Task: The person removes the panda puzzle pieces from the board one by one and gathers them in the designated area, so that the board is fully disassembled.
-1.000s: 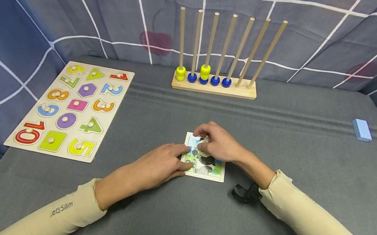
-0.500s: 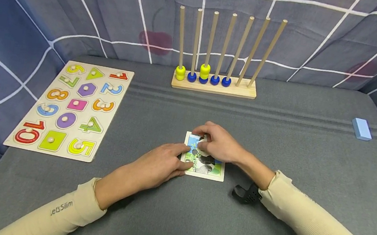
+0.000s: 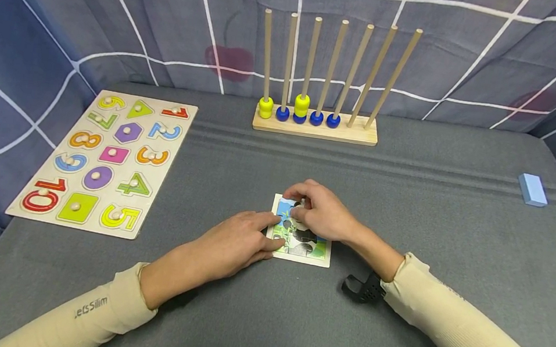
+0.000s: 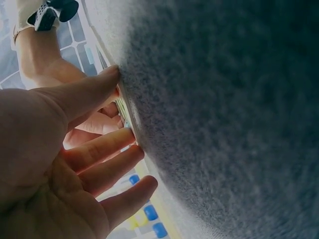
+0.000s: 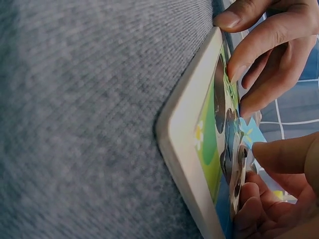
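A small jigsaw puzzle with a panda picture [image 3: 319,254] lies in its pale tray on the table, between the two hands. My left hand [image 3: 240,240] rests at the tray's left side, its thumb and fingers extended; fingertips touch the puzzle and its edge. From the far right, my right hand [image 3: 328,212] reaches over the puzzle's upper part. Between its thumb and fingers it pinches a blue jigsaw piece [image 5: 253,130], which stands tilted up from the puzzle in the right wrist view. My right hand hides part of the panda.
At the left lies a number-and-shape peg board [image 3: 99,167]. A wooden peg stand [image 3: 315,130] with yellow and blue beads stands at the back. A light blue block [image 3: 533,190] sits far right. Checked cloth [image 3: 457,56] hangs behind the grey table [image 3: 408,226].
The puzzle's upper-left area looked pale with glare one second ago and shows blue now, so the piece's tilt has shifted slightly. Both hands stay nearly in place.
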